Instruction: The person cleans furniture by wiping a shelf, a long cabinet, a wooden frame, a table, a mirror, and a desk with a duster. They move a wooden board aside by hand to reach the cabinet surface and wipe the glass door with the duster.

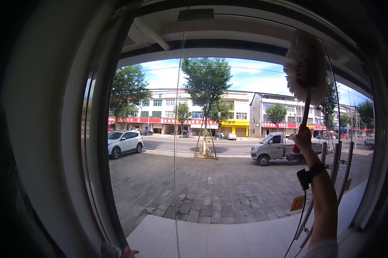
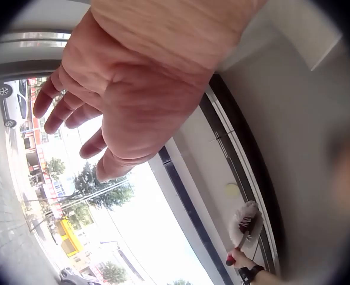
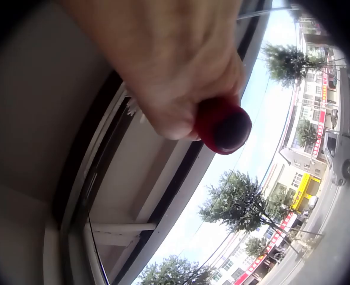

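My right hand (image 1: 302,138), raised at the right of the head view, grips the red handle of a fluffy duster (image 1: 298,64). Its whitish head points up, against the upper part of the glass (image 1: 228,185) as seen from here. In the right wrist view the dark butt of the handle (image 3: 231,132) sticks out below the fist. My left hand (image 2: 133,101) hangs with loosely bent, spread fingers and nothing in the palm; only its fingertips show at the bottom left of the head view.
Upright metal door handles (image 1: 336,163) stand beside the right forearm, with a yellow sticker (image 1: 297,203) on the glass. A black cable (image 1: 300,223) trails from the right wrist. A thick frame (image 1: 101,172) borders the glass at left. Outside are paving, a white car (image 1: 126,142) and a grey truck (image 1: 271,148).
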### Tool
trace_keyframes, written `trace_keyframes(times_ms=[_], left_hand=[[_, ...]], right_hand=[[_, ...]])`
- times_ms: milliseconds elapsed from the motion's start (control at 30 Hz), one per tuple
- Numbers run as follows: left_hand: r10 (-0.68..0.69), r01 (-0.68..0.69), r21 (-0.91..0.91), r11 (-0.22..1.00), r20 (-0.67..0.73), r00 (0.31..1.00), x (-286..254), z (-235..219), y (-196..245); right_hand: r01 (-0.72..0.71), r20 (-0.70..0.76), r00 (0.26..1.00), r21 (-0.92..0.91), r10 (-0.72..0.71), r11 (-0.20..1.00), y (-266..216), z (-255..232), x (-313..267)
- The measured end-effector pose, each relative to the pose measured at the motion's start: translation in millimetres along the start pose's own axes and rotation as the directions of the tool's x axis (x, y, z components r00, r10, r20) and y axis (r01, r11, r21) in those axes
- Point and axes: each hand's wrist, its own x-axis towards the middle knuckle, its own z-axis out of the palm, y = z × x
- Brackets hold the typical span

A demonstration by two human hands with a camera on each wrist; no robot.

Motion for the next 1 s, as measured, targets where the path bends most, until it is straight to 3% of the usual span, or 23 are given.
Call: trace_keyframes(times_ms=[67, 100, 167, 200, 267, 300, 333, 367, 400, 433, 500, 567, 600, 633, 700, 733, 767, 833, 900, 967, 1000], left_hand=[[0.252, -0.256, -0.049, 0.966, -0.069, 0.965, 50, -7, 43], [0.533, -0.522, 0.112, 0.845, -0.237, 0.812, 73, -6, 66], [0.524, -0.511, -0.276, 0.814, -0.029, 0.851, 115, -12, 124], [0.559, -0.501, -0.406, 0.764, 0.029, 0.829, 133, -9, 151], [0.618, -0.397, -0.711, 0.580, 0.067, 0.783, 172, 6, 196], [0.606, -0.342, -0.772, 0.536, 0.070, 0.792, 186, 6, 224], [0.622, -0.378, -0.796, 0.472, -0.002, 0.783, 203, 13, 245], [0.604, -0.381, -0.832, 0.403, -0.071, 0.794, 218, 20, 263], [0.546, -0.372, -0.851, 0.370, -0.125, 0.829, 232, 30, 278], [0.485, -0.279, -0.900, 0.334, -0.090, 0.870, 235, 38, 285], [0.371, -0.102, -0.969, 0.225, -0.011, 0.929, 238, 52, 290], [0.566, 0.020, -0.999, -0.051, -0.012, 0.824, 231, 83, 259], [0.562, 0.070, -0.996, -0.048, 0.031, 0.827, 217, 89, 244], [0.556, 0.119, -0.992, -0.044, 0.074, 0.828, 202, 90, 233], [0.350, 0.166, -0.980, -0.115, 0.116, 0.930, 176, 95, 216], [0.344, 0.129, -0.978, -0.164, 0.066, 0.937, 176, 107, 196], [0.261, 0.146, -0.975, -0.165, 0.100, 0.960, 167, 105, 189], [0.005, 0.110, -0.994, 0.023, 0.110, 0.994, 161, 101, 177], [-0.054, 0.074, -0.978, 0.197, 0.065, 0.996, 158, 97, 159], [-0.023, 0.027, -0.945, 0.326, 0.021, 1.000, 175, 85, 148], [0.011, 0.016, -0.932, 0.363, 0.022, 1.000, 182, 80, 147]], right_hand=[[0.128, -0.004, 0.992, 0.047, -0.128, 0.991, -17, 14, -8], [0.136, 0.033, 0.990, 0.052, -0.138, 0.989, -37, 16, -16], [0.151, 0.115, 0.981, 0.056, -0.157, 0.987, -74, 20, -29], [0.223, 0.137, 0.962, 0.099, -0.235, 0.970, -74, 34, -29], [0.239, 0.235, 0.939, 0.078, -0.251, 0.968, -97, 44, -43], [0.259, 0.301, 0.915, 0.068, -0.267, 0.963, -101, 55, -53], [0.256, 0.303, 0.909, 0.140, -0.288, 0.956, -125, 47, -78], [0.090, 0.473, 0.870, 0.132, -0.142, 0.987, -144, 42, -99], [0.074, 0.570, 0.808, 0.150, -0.147, 0.986, -144, 51, -118], [0.088, 0.565, 0.801, 0.215, -0.197, 0.973, -140, 61, -150], [-0.186, 0.800, 0.576, 0.326, -0.165, 0.927, -144, 59, -210], [-0.544, 0.921, 0.336, 0.361, -0.197, 0.757, -134, 57, -275], [-0.661, 0.937, 0.226, 0.348, -0.267, 0.664, -130, 51, -302], [-0.780, 0.944, 0.106, 0.274, -0.313, 0.563, -129, 42, -324], [-0.900, 0.894, -0.150, 0.054, -0.423, 0.433, -122, 43, -371], [-0.950, 0.814, -0.244, -0.090, -0.528, 0.300, -115, 49, -389], [-0.951, 0.711, -0.308, -0.251, -0.633, 0.181, -110, 59, -405], [-0.947, 0.669, -0.304, -0.293, -0.678, 0.135, -122, 69, -432], [-0.922, 0.825, -0.347, -0.212, -0.447, 0.324, -146, 62, -439], [-0.878, 0.901, -0.221, -0.018, -0.373, 0.478, -154, 69, -462], [-0.867, 0.925, -0.128, 0.071, -0.359, 0.493, -166, 65, -460]])
